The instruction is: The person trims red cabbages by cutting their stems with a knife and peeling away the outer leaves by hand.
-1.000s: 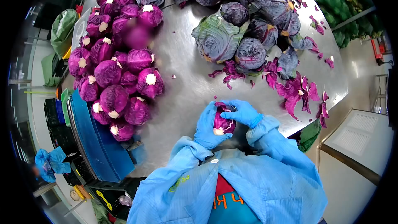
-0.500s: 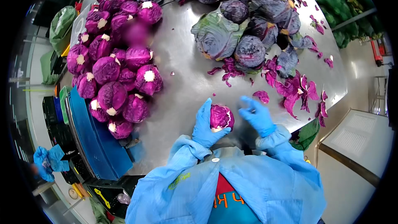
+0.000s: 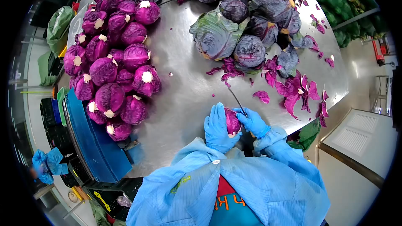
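Near the front edge of the metal table, my left hand (image 3: 219, 128), in a blue glove, is wrapped round the left side of a small peeled purple cabbage (image 3: 232, 121). My right hand (image 3: 253, 123), also gloved, grips a knife (image 3: 238, 101) at the cabbage's right side. The thin dark blade points up and to the left, away from my body. The knife's handle is mostly hidden by the fingers. A pale cut patch shows at the cabbage's lower end.
Peeled purple cabbages (image 3: 109, 97) are piled at the left of the metal table (image 3: 176, 100). Dark unpeeled cabbages (image 3: 249, 51) lie at the back right. Loose purple leaves (image 3: 289, 96) lie on the right. A blue bin (image 3: 98, 142) stands against the left edge.
A torn leaf has come to lie on the table to the right. My right hand left the cabbage and has come back to it holding a knife. My left hand still holds the cabbage.
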{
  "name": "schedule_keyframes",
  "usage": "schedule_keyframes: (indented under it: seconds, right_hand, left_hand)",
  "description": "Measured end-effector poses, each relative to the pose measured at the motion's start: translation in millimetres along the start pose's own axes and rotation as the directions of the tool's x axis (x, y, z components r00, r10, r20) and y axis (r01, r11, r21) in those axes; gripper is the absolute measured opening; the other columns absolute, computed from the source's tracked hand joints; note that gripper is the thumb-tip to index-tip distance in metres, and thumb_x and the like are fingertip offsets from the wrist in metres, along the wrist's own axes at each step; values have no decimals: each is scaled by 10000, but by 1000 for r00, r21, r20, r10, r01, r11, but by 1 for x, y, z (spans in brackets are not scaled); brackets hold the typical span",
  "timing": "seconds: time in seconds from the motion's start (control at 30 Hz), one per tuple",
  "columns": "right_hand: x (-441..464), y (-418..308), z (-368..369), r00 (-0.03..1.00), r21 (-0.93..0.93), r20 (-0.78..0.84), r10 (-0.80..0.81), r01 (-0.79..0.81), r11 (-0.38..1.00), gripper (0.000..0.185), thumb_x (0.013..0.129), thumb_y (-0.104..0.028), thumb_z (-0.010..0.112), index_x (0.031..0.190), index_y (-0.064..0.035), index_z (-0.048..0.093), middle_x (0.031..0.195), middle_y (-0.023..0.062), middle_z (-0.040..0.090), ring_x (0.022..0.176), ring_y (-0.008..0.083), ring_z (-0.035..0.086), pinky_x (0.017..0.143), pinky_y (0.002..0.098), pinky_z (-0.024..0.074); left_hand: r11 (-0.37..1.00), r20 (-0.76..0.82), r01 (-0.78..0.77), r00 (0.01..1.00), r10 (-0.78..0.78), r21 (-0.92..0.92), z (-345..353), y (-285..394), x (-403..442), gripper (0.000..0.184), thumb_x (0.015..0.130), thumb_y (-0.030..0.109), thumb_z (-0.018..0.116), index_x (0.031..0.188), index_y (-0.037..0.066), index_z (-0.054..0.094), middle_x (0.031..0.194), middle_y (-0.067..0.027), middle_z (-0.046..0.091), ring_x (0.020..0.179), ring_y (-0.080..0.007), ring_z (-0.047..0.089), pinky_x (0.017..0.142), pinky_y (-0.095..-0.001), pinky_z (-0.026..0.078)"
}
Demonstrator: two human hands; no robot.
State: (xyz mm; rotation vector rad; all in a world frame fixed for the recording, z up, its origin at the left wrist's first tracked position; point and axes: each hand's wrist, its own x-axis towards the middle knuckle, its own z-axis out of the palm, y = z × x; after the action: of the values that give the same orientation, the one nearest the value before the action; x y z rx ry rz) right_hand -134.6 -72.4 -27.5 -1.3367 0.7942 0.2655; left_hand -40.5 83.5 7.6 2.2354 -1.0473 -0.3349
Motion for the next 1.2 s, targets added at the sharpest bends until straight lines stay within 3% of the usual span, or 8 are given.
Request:
schedule_keyframes:
  seconds: [0.1,0.3,0.4,0.6,0.7,0.87,1.1,1.2]
  right_hand:
    - [6,16,-4,927,-314,-4,-376,356,880,473,936,-427,558,1221,-52,592,996,129,675,815,213,654,711,319,515]
    - [2,25,-17,879,-451,114,-462,460,764,396,937,-371,559,1216,-94,601,1074,155,665,934,304,663,800,355,518]
    - [-2,53,-60,967,-581,30,-254,223,783,371,914,-328,599,1211,-107,604,1016,143,680,883,293,672,765,356,528]
    - [-24,-5,-64,708,-790,-472,-525,-75,609,449,870,-300,672,1302,-223,577,953,121,695,699,293,673,627,374,534]
    - [-9,1,-24,812,-431,-269,-517,379,819,518,829,-293,739,1304,-160,582,928,39,704,680,123,608,643,299,508]
    - [14,-26,33,992,158,128,17,-37,987,447,813,-261,767,1201,-82,635,826,-9,619,725,63,547,567,210,425]
    - [32,-32,6,934,146,350,77,-136,980,391,843,-256,738,1163,-60,631,813,-4,614,658,56,515,553,192,397]
    - [34,-28,11,946,1,313,-87,91,996,375,889,-307,668,1176,-69,625,809,38,642,658,136,593,578,260,462]
  left_hand:
    - [1000,4,-13,1000,13,14,3,3,-1,1103,608,384,779,1455,-48,220,1456,-231,350,1313,-398,386,1034,-532,296]
    - [994,-39,-110,993,110,-5,2,-5,-7,1066,596,367,794,1430,-48,275,1413,-246,388,1273,-413,417,1017,-517,334]
    - [992,-128,-76,990,63,-101,-10,-19,-11,1029,594,348,817,1411,-35,320,1338,-248,437,1208,-414,463,1011,-465,393]
    - [930,19,45,999,-41,-364,-27,-48,-17,1126,575,383,867,1447,12,257,1384,-203,383,1258,-369,442,1056,-426,385]
    - [874,78,89,995,-58,-478,-24,-64,-19,1145,580,390,881,1456,25,240,1409,-181,358,1276,-331,432,1072,-408,375]
    - [704,245,180,969,-9,-687,-35,-78,-17,1134,598,380,900,1454,27,245,1434,-162,351,1299,-271,414,1094,-372,341]
    - [591,253,335,942,-220,-734,-17,-80,-8,962,653,289,886,1403,10,353,1383,-138,448,1265,-234,451,1097,-354,331]
    - [590,429,472,875,-224,-655,-31,-78,0,952,647,260,891,1397,5,363,1340,-132,491,1222,-229,495,1070,-346,370]
